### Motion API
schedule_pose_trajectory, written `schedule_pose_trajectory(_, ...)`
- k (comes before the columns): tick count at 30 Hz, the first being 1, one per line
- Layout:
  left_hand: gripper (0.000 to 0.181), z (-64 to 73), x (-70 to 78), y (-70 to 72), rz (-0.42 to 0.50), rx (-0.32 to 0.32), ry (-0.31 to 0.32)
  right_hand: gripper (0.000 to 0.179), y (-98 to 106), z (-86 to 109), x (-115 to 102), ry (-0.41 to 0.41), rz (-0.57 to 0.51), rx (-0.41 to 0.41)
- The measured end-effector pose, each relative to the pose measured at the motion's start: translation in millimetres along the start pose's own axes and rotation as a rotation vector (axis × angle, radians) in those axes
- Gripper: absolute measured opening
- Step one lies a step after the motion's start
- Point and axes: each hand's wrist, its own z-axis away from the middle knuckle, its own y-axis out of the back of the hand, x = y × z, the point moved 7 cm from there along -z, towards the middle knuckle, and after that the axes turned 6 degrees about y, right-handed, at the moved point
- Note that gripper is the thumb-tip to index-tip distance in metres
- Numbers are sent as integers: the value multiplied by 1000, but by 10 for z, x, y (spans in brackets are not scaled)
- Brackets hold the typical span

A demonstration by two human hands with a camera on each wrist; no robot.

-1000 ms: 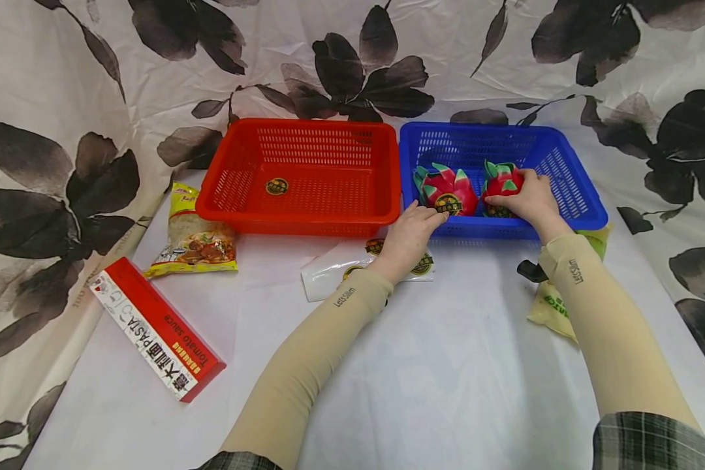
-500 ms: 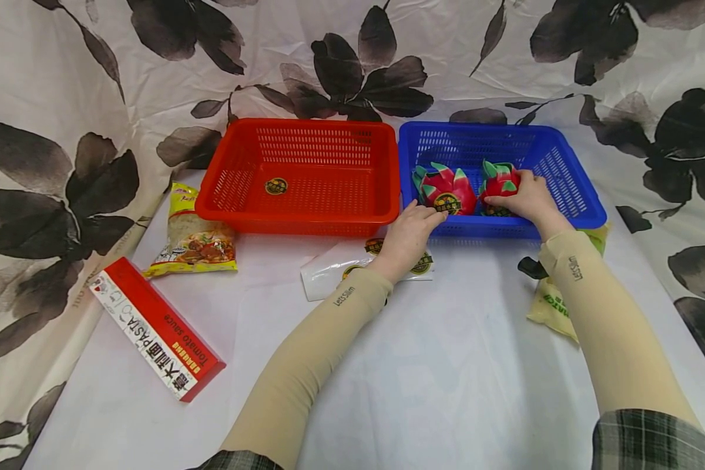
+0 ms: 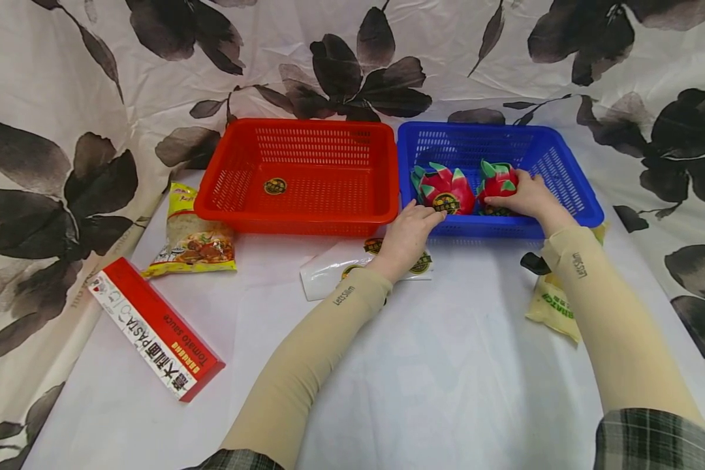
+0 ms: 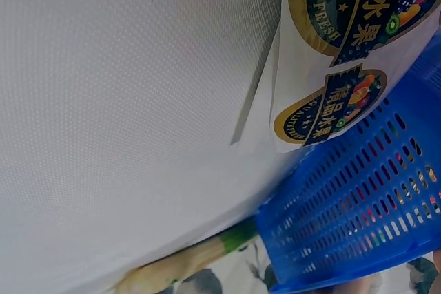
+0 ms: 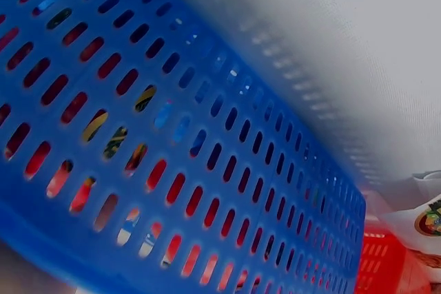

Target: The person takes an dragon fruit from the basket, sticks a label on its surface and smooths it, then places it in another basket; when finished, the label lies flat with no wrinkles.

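Observation:
Two red dragon fruits with green-tipped scales lie in the blue basket (image 3: 502,228) in the head view. My right hand (image 3: 534,199) reaches over the front rim and grips the right dragon fruit (image 3: 498,179), thumb at its front and fingers along its right side. The left dragon fruit (image 3: 446,186) bears a round black-and-gold sticker (image 3: 446,203). My left hand (image 3: 408,235) lies over the basket's front left corner, fingers extended, fingertips right at that sticker. Below it is a white sticker sheet (image 3: 326,274), partly covered by the hand. Both wrist views show mostly the basket's slotted outside.
A red basket (image 3: 305,225) stands left of the blue one, with a round sticker (image 3: 275,187) on its floor. At the left lie a yellow food bag (image 3: 196,238) and a red pasta sauce box (image 3: 158,326). A pale yellow packet (image 3: 552,307) lies partly under the right forearm.
The right forearm has shifted slightly, covering more of the pale yellow packet. Both hands stay at the dragon fruits, almost unmoved.

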Motion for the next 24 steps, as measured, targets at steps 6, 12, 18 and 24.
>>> schedule_pose_trajectory(6, 47, -12, 2, -1, 8, -22, 8, 98, 99, 77, -85, 11, 80, 31)
schedule_pose_trajectory(12, 47, -17, 5, 6, 10, -31, 9, 88, 187, 155, -217, 33, 185, 95)
schedule_pose_trajectory(18, 46, -26, 20, -6, -2, -32, -4, 74, 196, 266, -336, 73, 257, 176)
schedule_pose_trajectory(24, 45, -27, 32, -17, -46, -56, -5, 53, 118, 456, -504, 195, 313, 336)
